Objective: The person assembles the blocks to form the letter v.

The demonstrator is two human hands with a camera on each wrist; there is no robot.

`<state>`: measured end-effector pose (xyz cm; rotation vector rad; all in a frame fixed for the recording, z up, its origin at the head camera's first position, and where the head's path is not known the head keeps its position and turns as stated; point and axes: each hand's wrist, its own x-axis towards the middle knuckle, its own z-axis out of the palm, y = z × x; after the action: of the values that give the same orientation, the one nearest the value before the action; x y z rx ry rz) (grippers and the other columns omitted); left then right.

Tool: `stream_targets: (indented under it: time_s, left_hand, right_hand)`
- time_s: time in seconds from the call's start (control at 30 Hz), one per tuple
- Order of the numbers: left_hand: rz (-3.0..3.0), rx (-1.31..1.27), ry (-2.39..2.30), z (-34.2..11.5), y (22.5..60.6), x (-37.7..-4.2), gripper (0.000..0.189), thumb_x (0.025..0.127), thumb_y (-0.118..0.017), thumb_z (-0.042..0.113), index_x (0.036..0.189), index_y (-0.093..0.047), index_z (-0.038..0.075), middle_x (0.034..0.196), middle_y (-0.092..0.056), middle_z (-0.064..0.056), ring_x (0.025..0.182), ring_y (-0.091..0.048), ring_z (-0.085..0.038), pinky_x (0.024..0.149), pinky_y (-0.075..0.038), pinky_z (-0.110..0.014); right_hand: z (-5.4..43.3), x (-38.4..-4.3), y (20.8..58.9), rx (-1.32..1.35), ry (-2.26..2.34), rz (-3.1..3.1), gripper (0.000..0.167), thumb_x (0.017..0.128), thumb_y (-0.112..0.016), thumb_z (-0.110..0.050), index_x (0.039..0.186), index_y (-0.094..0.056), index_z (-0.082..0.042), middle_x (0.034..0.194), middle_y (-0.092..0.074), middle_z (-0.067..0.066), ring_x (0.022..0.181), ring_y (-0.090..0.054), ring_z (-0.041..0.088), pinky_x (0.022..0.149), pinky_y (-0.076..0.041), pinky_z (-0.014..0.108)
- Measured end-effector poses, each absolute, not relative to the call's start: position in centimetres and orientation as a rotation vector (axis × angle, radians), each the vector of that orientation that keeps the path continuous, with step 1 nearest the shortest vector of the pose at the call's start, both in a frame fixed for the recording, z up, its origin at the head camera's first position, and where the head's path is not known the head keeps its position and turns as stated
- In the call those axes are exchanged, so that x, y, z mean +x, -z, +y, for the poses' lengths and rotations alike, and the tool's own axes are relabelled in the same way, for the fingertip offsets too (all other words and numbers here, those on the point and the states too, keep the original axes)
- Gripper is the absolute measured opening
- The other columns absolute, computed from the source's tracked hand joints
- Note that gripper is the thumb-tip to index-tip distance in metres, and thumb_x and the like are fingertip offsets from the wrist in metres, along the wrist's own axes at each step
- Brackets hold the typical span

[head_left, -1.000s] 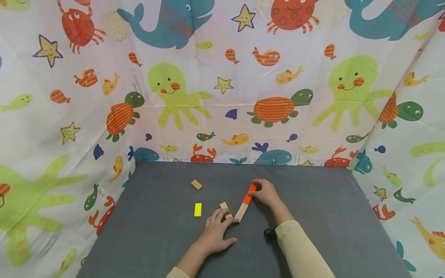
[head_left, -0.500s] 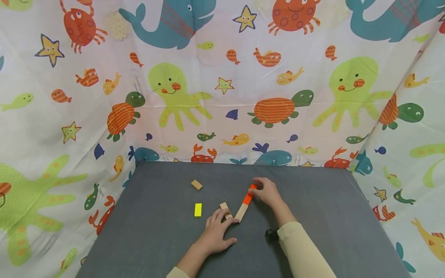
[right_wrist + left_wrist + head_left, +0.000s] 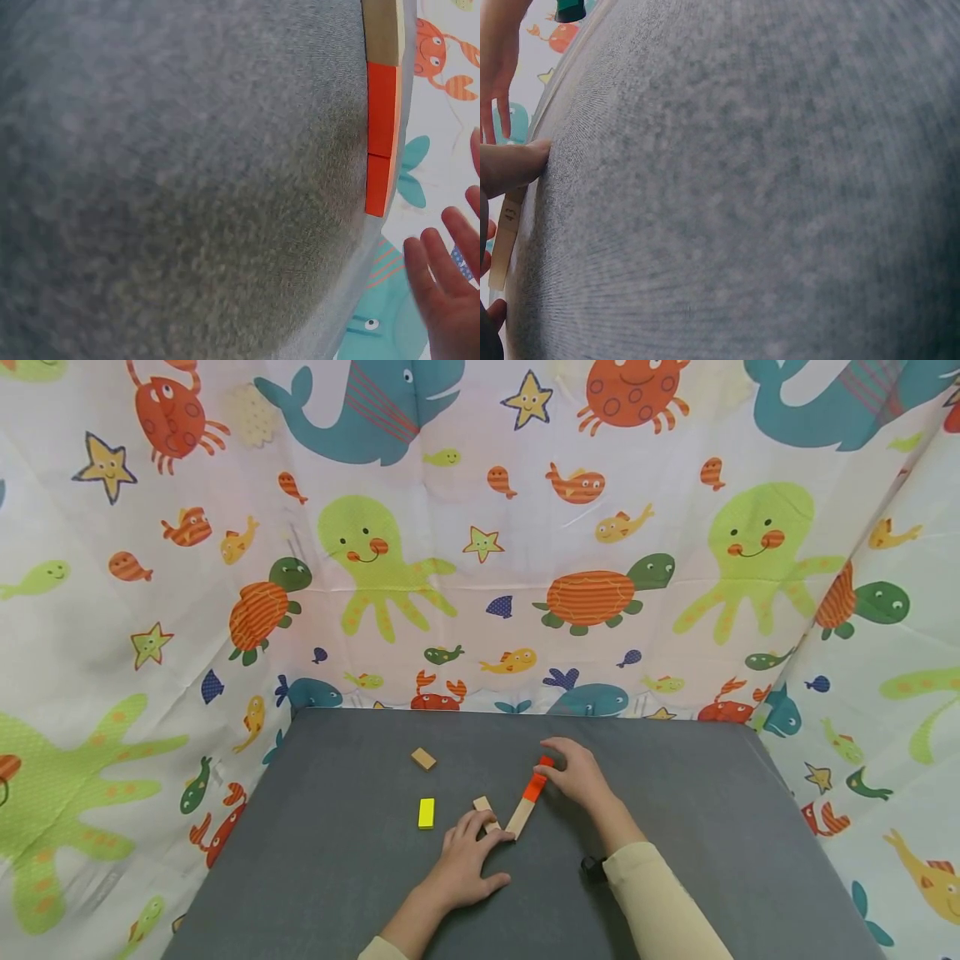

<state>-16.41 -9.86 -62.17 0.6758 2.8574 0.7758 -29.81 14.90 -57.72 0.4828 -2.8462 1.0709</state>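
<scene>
In the head view, two orange blocks lie end to end, in line with a plain wooden block. A second plain block slants toward its lower end, making a V; my left fingers partly cover it. My left hand rests there with spread fingers, a fingertip at the V's point. Beside the upper orange block, my right hand has thumb and fingers apart; the right wrist view shows this hand off the orange blocks. A wooden block marked with a number appears in the left wrist view.
A yellow block lies left of the V, and another plain wooden block lies farther back. They are on a grey cloth-covered table. A curtain printed with sea animals hangs behind and at the sides.
My right hand has loosened from the upper orange block and shifted slightly right, with thumb and fingers parting. The left hand and the blocks stay where they were.
</scene>
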Motion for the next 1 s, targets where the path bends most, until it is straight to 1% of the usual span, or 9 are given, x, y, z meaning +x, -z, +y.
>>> stream_targets:
  time_s: [0.1, 0.17, 0.33, 0.47, 0.77, 1.0]
  left_hand:
    - [2.858, 0.679, -0.771, -9.9, 62.2, -16.4, 0.056, 0.087, -0.076, 0.047, 0.138, -0.055, 0.041, 0.15, -0.035, 0.001, 0.145, -0.025, -0.027, 0.107, -0.032, -0.065]
    - [2.859, 0.682, -0.769, -9.9, 62.2, -16.4, 0.056, 0.087, -0.076, 0.047, 0.138, -0.055, 0.041, 0.15, -0.035, 0.001, 0.145, -0.025, -0.027, 0.107, -0.032, -0.065]
    - [2.866, 0.686, -0.764, -10.0, 62.2, -16.4, 0.056, 0.087, -0.076, 0.048, 0.138, -0.055, 0.041, 0.15, -0.035, 0.002, 0.144, -0.025, -0.027, 0.106, -0.032, -0.065]
    - [2.867, 0.7, -0.764, -10.0, 62.2, -16.3, 0.056, 0.087, -0.076, 0.048, 0.138, -0.055, 0.041, 0.15, -0.036, 0.001, 0.144, -0.026, -0.028, 0.106, -0.032, -0.065]
    - [2.861, 0.696, -0.761, -10.1, 62.1, -16.4, 0.056, 0.087, -0.076, 0.048, 0.138, -0.055, 0.04, 0.149, -0.036, 0.001, 0.144, -0.026, -0.027, 0.106, -0.032, -0.065]
    - [2.859, 0.697, -0.766, -10.1, 62.1, -16.4, 0.055, 0.087, -0.076, 0.047, 0.138, -0.056, 0.04, 0.149, -0.036, 0.002, 0.144, -0.026, -0.028, 0.106, -0.032, -0.065]
  right_hand:
    - [14.9, -29.5, 57.8, 0.506, -1.06, -2.83, 0.055, 0.087, -0.08, -0.031, 0.135, -0.064, -0.008, 0.141, -0.06, 0.014, 0.132, -0.055, 0.035, 0.106, -0.046, 0.053]
    - [14.8, -29.2, 57.8, 0.539, -1.03, -2.819, 0.055, 0.088, -0.08, -0.031, 0.135, -0.064, -0.008, 0.143, -0.059, 0.014, 0.132, -0.054, 0.036, 0.105, -0.046, 0.054]
    - [14.7, -28.3, 58.1, 0.646, -0.905, -2.817, 0.054, 0.088, -0.079, -0.033, 0.134, -0.065, -0.009, 0.147, -0.055, 0.014, 0.137, -0.049, 0.038, 0.11, -0.039, 0.058]
    - [14.7, -27.7, 58.5, 0.69, -0.816, -2.848, 0.055, 0.089, -0.078, -0.035, 0.136, -0.064, -0.01, 0.151, -0.051, 0.014, 0.141, -0.044, 0.037, 0.111, -0.038, 0.057]
    - [14.6, -27.4, 58.8, 0.705, -0.699, -2.96, 0.056, 0.091, -0.075, -0.037, 0.139, -0.062, -0.012, 0.153, -0.048, 0.013, 0.145, -0.04, 0.036, 0.112, -0.038, 0.056]
    - [14.8, -27.6, 59.3, 0.669, -0.639, -3.029, 0.059, 0.09, -0.075, -0.039, 0.139, -0.062, -0.009, 0.152, -0.049, 0.016, 0.142, -0.042, 0.037, 0.114, -0.037, 0.053]
